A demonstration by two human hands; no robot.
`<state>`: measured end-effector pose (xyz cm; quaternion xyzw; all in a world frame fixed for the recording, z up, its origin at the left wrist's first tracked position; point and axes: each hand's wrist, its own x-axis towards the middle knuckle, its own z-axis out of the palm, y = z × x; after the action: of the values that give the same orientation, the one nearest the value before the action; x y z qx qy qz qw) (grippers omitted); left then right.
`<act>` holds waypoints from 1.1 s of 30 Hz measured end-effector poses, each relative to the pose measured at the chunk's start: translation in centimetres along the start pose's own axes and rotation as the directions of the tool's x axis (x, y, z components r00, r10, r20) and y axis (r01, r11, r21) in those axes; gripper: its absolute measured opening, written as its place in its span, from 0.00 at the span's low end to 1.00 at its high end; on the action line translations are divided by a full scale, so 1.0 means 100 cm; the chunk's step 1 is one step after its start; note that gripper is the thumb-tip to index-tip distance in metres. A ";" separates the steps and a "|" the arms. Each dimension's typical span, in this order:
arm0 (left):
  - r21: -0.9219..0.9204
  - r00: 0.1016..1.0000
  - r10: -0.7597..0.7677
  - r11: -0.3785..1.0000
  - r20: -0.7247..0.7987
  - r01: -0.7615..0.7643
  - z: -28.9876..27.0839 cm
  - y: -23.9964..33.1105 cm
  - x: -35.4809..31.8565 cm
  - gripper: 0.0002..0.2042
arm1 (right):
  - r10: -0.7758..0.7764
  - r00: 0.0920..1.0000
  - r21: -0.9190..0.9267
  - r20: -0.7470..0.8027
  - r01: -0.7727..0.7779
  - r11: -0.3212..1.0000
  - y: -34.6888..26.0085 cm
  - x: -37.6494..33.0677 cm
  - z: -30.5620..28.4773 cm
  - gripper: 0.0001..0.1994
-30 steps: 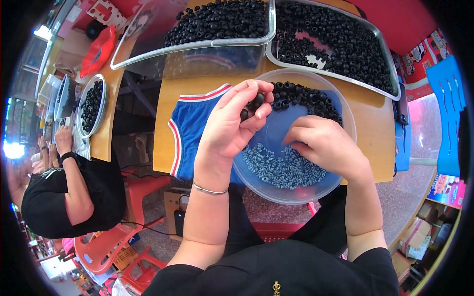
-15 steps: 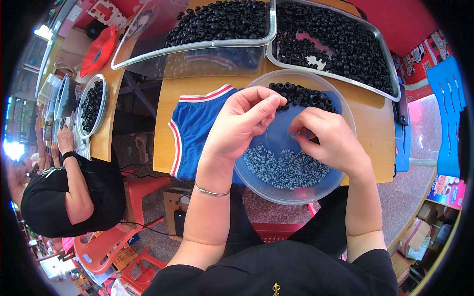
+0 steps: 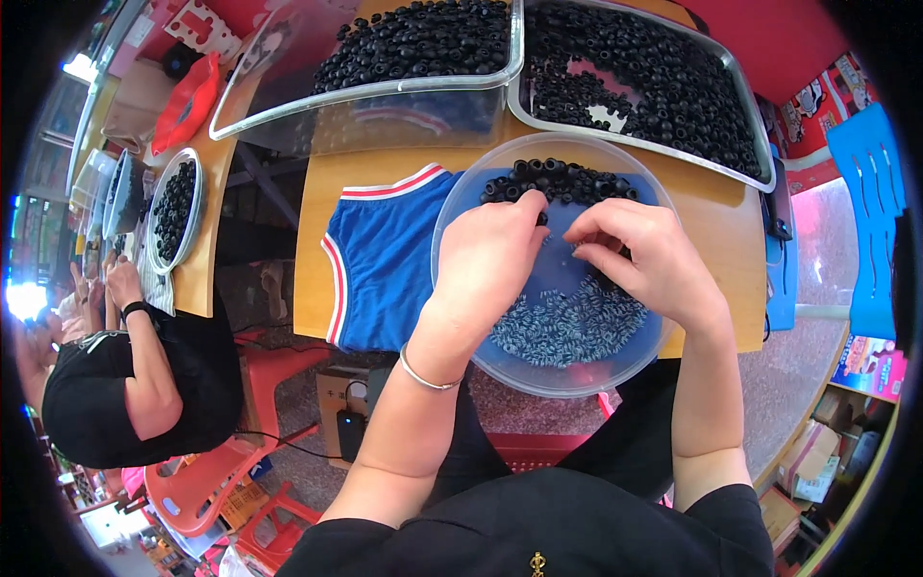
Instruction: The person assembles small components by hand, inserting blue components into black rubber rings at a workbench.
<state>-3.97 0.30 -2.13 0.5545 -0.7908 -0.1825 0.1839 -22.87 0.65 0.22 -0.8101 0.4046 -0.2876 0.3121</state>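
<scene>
A round clear plastic tub stands in front of me at the table's near edge. At its far side lie small black rounded pieces with holes; many small metal springs cover its near side. My left hand is over the tub's left part, fingers curled down, with a black holed piece at its fingertips. Over the right part, my right hand has thumb and forefinger bent toward each other; whatever is between them is too small to make out. More black pieces show under its palm.
Behind the tub stand a clear bin and a metal tray, both holding black pieces. Blue shorts with striped trim lie left on the wooden table. Farther left, a person works beside a bowl of black pieces.
My left hand has turned palm down and lowered toward the black pieces at the tub's far side. My right hand has shifted slightly. Black pieces in the tub now lie farther left.
</scene>
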 end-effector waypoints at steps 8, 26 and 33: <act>-0.408 0.999 0.017 0.912 -0.029 -0.027 -0.003 -0.004 0.002 0.11 | 0.049 0.982 0.083 -0.181 -0.034 0.996 -0.004 0.001 -0.001 0.07; -0.723 0.989 0.113 0.675 -0.095 -0.146 -0.016 -0.002 0.001 0.15 | 0.042 0.964 0.223 -0.261 0.018 0.975 -0.015 0.001 0.005 0.07; -0.910 0.998 0.046 0.409 -0.053 -0.067 -0.015 -0.003 0.001 0.12 | -0.107 0.939 0.082 -0.327 0.140 0.987 -0.013 0.002 0.006 0.06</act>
<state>-3.04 -0.02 -0.93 0.3408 -0.5816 -0.5705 0.4692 -21.71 1.29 0.81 -0.7589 0.3828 -0.4554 0.2650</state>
